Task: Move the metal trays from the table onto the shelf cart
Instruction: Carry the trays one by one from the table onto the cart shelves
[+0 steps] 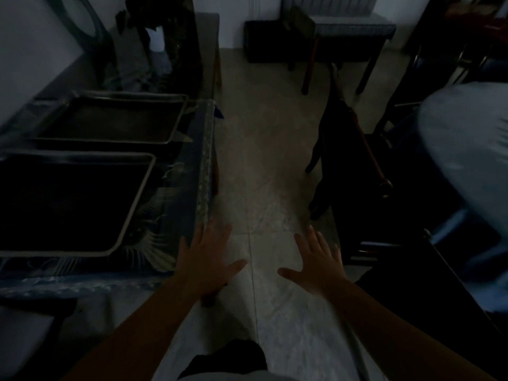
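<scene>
Two metal trays lie on a table at the left, on a dark blue patterned cloth [176, 215]. The near tray [68, 202] is large and dark inside with a pale rim. Behind it sits the far tray [115, 119]. My left hand [209, 257] hovers palm down with fingers spread, at the table's near right corner, holding nothing. My right hand [316, 265] is also spread flat over the floor, empty. The room is dim. I cannot make out a shelf cart for certain.
A tiled floor aisle [261, 160] runs forward between the table and dark chairs [343, 149] on the right. A blurred pale blue cloth-covered shape [467, 160] fills the right edge. A small table [351, 31] and a dark box [264, 42] stand at the far wall.
</scene>
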Available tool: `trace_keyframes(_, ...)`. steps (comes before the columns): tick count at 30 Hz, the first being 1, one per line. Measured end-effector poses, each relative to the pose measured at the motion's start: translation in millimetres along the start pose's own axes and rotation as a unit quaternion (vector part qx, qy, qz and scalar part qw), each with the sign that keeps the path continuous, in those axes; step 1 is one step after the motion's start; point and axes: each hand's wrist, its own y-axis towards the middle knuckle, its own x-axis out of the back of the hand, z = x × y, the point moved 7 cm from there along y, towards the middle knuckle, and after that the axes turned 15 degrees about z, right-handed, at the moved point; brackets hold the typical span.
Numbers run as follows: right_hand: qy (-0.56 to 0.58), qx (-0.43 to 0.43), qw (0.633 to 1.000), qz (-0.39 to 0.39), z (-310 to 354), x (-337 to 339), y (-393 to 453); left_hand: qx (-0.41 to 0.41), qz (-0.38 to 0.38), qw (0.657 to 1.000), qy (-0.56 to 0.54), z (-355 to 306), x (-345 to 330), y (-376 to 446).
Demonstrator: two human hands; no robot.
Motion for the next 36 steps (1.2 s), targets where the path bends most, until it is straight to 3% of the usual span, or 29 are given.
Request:
trace_keyframes(6,0.028,-0.030,0.999,0.024,-3,45,86,-0.010,0.064,0.997,0.031,13,45,108)
trace_keyframes(13,0.026,-0.035,0.998,0.045,-14,117,186,-0.032,0.067,0.997,0.022,-3,115,211)
trace_keyframes(27,-0.042,0.058,0.996,0.061,-30,283,469,0.062,0.054,0.996,-0.023,14,218,454)
trace_keyframes(36,-0.097,0.139,0.981,0.096,57,357,629,0.117,0.026,0.990,-0.070,95,286,571)
